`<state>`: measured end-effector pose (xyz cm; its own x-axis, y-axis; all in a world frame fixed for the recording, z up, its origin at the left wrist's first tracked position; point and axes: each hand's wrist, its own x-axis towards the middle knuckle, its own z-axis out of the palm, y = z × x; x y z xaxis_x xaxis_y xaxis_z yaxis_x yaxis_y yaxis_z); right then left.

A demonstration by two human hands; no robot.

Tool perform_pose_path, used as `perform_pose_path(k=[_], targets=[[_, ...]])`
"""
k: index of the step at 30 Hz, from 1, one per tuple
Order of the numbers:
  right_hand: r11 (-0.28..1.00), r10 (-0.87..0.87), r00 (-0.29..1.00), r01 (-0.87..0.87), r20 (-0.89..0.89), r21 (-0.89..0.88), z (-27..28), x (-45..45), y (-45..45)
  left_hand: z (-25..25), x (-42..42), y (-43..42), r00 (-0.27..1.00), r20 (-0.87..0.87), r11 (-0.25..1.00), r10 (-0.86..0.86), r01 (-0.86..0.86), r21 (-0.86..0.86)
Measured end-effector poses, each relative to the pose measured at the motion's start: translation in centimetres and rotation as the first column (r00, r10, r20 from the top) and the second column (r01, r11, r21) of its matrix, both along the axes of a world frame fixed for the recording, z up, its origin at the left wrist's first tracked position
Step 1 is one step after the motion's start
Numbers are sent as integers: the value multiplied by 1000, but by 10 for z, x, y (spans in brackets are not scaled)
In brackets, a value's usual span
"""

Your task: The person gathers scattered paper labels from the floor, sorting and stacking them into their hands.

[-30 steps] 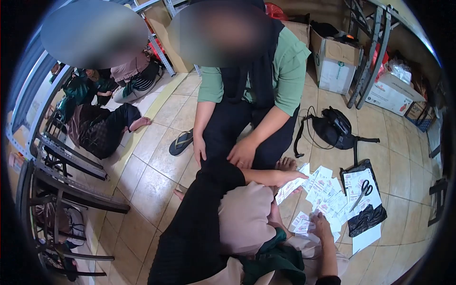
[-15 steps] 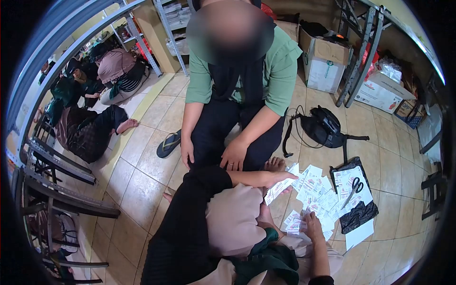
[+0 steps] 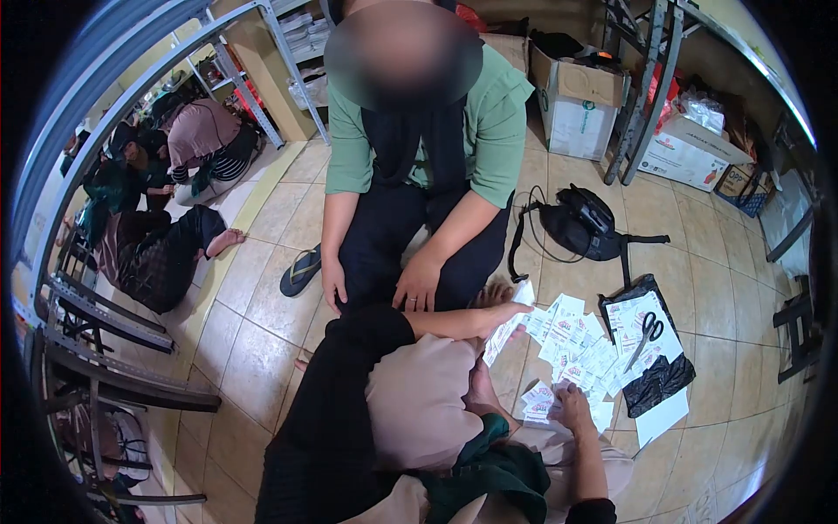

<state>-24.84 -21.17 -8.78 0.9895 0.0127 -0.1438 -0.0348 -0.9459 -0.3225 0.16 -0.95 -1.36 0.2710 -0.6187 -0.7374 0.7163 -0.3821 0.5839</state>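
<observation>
My left hand [image 3: 499,320] is closed around a bundle of printed paper slips [image 3: 515,316], tilted up above the floor near my foot. My right hand [image 3: 573,408] is low at the near edge of a spread pile of printed slips [image 3: 572,332]. Its fingers are curled in and pinch at a slip, though the fingertips are partly hidden. A few slips [image 3: 538,398] lie just left of that hand. Right of the pile, black-handled scissors [image 3: 649,330] rest on printed sheets over a black plastic wrapper [image 3: 656,387].
Facing me, a person in a green top [image 3: 502,113] sits with hands on knees. A black bag [image 3: 580,223] with straps lies beyond the slips. Cardboard boxes [image 3: 580,113] stand at the back. A sandal [image 3: 301,271] and metal racks [image 3: 131,375] are on the left, with other people seated behind.
The whole view has shifted slightly. The bundle in my left hand has turned more upright and edge-on. My right hand stays at the pile's near edge.
</observation>
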Motion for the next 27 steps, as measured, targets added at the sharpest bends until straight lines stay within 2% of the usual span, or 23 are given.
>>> perform_pose_path(k=[1, 2, 3, 5, 6, 8, 9, 10, 11, 12, 15, 16, 17, 19, 20, 21, 22, 24, 25, 27], targets=[[997, -29, 999, 32, -39, 72, 0, 0, -1, -3, 1, 0, 993, 62, 995, 99, -100, -1], [988, -55, 995, 65, -79, 143, 1, 1, -2, -5, 3, 0, 993, 63, 995, 97, -97, 0], [987, -57, 995, 68, -80, 144, 2, 1, -4, -6, 3, 1, 975, 84, 978, 207, -208, 6], [944, -87, 981, 136, -172, 301, 5, 3, -8, -9, 5, 1, 916, 153, 924, 371, -381, 41], [943, -87, 981, 137, -172, 303, 13, 6, -10, -20, 11, 3, 916, 154, 924, 370, -380, 43], [947, -219, 964, 247, -149, 204, 24, 8, -14, -35, 21, 9, 890, 156, 903, 429, -427, -46], [927, -238, 968, 202, 80, 315, 27, 8, -17, -40, 18, 3, 798, 348, 843, 492, -537, 39], [962, -221, 953, 178, 208, 208, 32, 9, -21, -46, 16, 0, 799, 346, 843, 491, -536, 42], [971, -217, 923, 172, 318, 164, 45, 14, -20, -68, 18, 0, 591, 716, 853, 372, -522, -13], [978, -206, 882, 172, 424, 118, 56, 18, -17, -73, 16, -1, 256, 945, 872, 203, -486, -56], [981, -186, 902, 189, 389, 31, 46, 18, -20, -69, 10, -2, 209, 967, 859, 148, -511, -20], [980, -175, 924, 195, 341, -25, 35, 17, -21, -67, 10, -2, 210, 966, 859, 148, -512, -21], [975, -178, 959, 203, 222, -96, 28, 15, -20, -65, 10, -2, 239, 952, 857, 190, -514, -42], [973, -201, 959, 220, 198, -76, 14, 13, -20, -62, 12, -2, 267, 936, 854, 229, -517, -61], [969, -226, 959, 239, 171, -57, 12, 12, -21, -49, 11, -1, 495, 810, 855, 316, -519, -17], [974, -215, 951, 225, 222, -21, 15, 13, -22, -42, 12, 0, 682, 622, 861, 384, -508, 26], [973, -219, 950, 229, 221, -20, 18, 13, -23, -35, 13, 3, 684, 622, 863, 381, -505, 27], [949, -312, 911, 310, 270, 51, 34, 16, -20, -28, 15, 5, 876, 165, 891, 453, -449, -66], [954, -299, 886, 289, 355, 83, 39, 17, -19, -24, 13, 2, 877, 165, 892, 451, -446, -66], [947, -321, 890, 313, 323, 76, 43, 20, -17, -20, 10, -4, 865, 213, 890, 455, -452, -62]])
